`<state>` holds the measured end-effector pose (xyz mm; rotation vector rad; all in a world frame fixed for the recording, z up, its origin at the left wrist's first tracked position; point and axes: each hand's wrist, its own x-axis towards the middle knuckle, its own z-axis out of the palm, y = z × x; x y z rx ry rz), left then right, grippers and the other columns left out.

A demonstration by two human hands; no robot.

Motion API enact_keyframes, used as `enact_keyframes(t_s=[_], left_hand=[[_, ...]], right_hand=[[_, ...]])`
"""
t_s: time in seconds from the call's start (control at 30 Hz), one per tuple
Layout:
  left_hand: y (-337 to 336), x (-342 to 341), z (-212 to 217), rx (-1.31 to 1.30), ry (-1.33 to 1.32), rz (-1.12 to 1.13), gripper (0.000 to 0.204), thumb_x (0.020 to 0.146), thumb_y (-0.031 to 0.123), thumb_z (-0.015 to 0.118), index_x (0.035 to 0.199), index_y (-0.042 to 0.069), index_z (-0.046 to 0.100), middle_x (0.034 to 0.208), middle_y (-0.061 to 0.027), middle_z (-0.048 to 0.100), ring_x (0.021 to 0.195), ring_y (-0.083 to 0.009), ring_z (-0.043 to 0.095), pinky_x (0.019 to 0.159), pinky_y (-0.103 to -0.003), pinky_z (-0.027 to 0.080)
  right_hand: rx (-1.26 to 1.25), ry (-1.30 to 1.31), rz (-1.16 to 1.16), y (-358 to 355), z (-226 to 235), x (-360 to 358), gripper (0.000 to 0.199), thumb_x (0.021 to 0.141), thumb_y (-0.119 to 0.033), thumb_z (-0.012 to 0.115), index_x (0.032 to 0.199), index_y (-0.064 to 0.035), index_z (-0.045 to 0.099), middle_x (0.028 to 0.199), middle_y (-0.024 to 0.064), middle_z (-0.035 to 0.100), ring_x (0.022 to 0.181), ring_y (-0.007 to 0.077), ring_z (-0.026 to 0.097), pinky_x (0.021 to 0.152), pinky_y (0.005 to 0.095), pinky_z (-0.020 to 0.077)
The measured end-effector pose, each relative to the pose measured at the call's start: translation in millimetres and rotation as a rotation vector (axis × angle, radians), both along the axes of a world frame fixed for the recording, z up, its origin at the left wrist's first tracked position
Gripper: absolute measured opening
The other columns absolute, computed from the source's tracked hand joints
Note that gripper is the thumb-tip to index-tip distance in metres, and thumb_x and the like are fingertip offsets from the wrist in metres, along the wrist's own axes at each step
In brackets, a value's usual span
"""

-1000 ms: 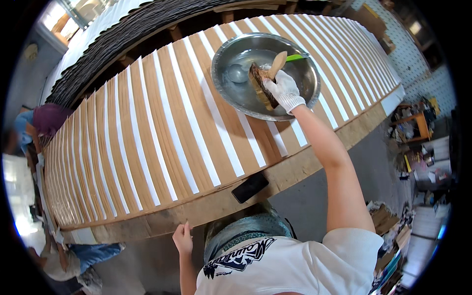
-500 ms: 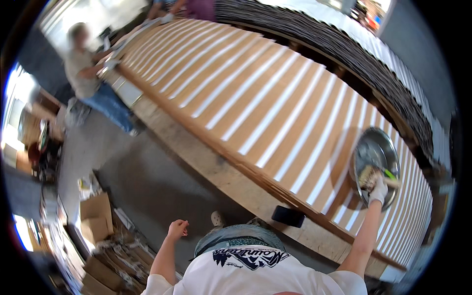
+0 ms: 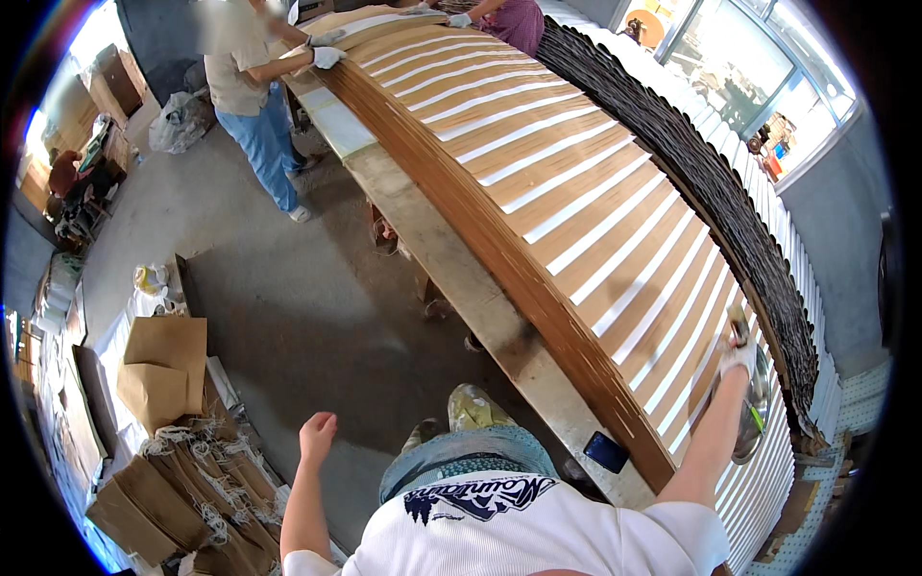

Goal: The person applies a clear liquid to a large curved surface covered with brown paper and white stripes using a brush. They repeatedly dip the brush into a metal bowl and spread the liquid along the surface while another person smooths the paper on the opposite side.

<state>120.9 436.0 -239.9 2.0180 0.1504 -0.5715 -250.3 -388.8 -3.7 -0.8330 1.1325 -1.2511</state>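
In gloved right hand (image 3: 738, 361), gripping brush (image 3: 738, 324) over already fanned sheets (image 3: 586, 226) beside metal basin (image 3: 747, 445), with bare left hand (image 3: 317, 437) curled; cannot tell wetted portion from any left dry.

The white shirt (image 3: 519, 542) bore a large, dark printed word (image 3: 480, 496) with a tree-and-mountain design; smaller lettering there was too tiny to read.

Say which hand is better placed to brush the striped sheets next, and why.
Right, probably: the right hand grips the brush over the striped sheets, near the metal bowl. The left hand is out over the floor, away from the sheets, holding nothing visible.
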Motion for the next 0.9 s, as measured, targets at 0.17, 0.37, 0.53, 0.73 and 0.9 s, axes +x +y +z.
enact_keyframes(t_s=[0.17, 0.37, 0.53, 0.73, 0.9], left_hand=[[-86, 101, 69, 0.063, -0.357, -0.292, 0.025, 0.09, 0.024, 0.069, 0.107, 0.006, 0.071, 0.092, -0.0113, 0.068, 0.086, -0.0233, 0.069, 0.078, -0.032, 0.053], [-150, 226, 99, 0.059, -0.575, -0.45, 0.03, 0.087, 0.023, 0.071, 0.114, 0.01, 0.069, 0.095, -0.01, 0.068, 0.09, -0.0278, 0.066, 0.081, -0.039, 0.051], [-181, 325, 139, 0.134, -0.616, -0.636, 0.039, 0.086, 0.024, 0.071, 0.123, 0.013, 0.066, 0.105, -0.0096, 0.067, 0.1, -0.03, 0.062, 0.088, -0.04, 0.049], [-261, 446, 154, 0.05, -0.735, -0.793, 0.046, 0.086, 0.027, 0.071, 0.13, 0.018, 0.061, 0.122, -0.0062, 0.062, 0.112, -0.0287, 0.057, 0.102, -0.048, 0.041], [-350, 550, 137, 0.126, -0.874, -1.088, 0.054, 0.085, 0.034, 0.07, 0.136, 0.027, 0.056, 0.133, -0.005, 0.055, 0.126, -0.0295, 0.048, 0.113, -0.057, 0.028]], right_hand=[[-0.021, -0.021, 0.218, 11, 2, 215, 0.024, 0.102, -0.033, 0.042, 0.094, -0.0124, 0.052, 0.061, 0.0016, 0.042, 0.045, 0.0138, 0.039, 0.04, 0.0296, 0.0329], [0.011, -0.171, 0.368, 31, -30, 437, 0.027, 0.102, -0.03, 0.046, 0.088, -0.008, 0.051, 0.064, 0.0055, 0.046, 0.047, 0.0165, 0.041, 0.043, 0.0302, 0.0323], [0.097, -0.099, 0.347, 75, -27, 569, 0.019, 0.101, -0.026, 0.053, 0.094, -0.0084, 0.056, 0.074, 0.0033, 0.055, 0.052, 0.0146, 0.049, 0.043, 0.0301, 0.0416], [-0.027, 0.241, 0.441, 85, -20, 685, 0.025, 0.093, -0.027, 0.068, 0.105, -0.0048, 0.065, 0.083, 0.0016, 0.064, 0.066, 0.0108, 0.058, 0.054, 0.0276, 0.0465], [-0.392, 0.766, 0.582, 85, -34, 756, 0.038, 0.091, -0.025, 0.066, 0.116, 0.0035, 0.065, 0.098, 0.01, 0.071, 0.088, 0.0195, 0.068, 0.08, 0.0318, 0.0519]])
